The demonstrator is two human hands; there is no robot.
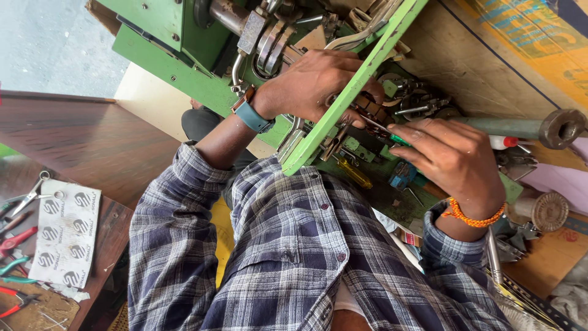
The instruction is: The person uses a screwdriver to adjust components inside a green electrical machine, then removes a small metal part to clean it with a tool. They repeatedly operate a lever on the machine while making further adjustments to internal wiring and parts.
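Fingers deep in green machine works.

We see the left hand [315,83] curled over the green frame bar [349,92], fingertips hidden among the metal parts [367,113] behind it, likely bracing them; what they grip we cannot tell. The right hand [453,156] pinches a slim green-handled tool [395,136], its tip aimed into the same cluster, so one hand steadies while the other works. Outward, room is tight: the bar's edge crosses between both wrists, and a grey rod [520,127] lies just past the right knuckles. Pliers and scissors [24,245] rest well apart on the brown table [92,141] at left.
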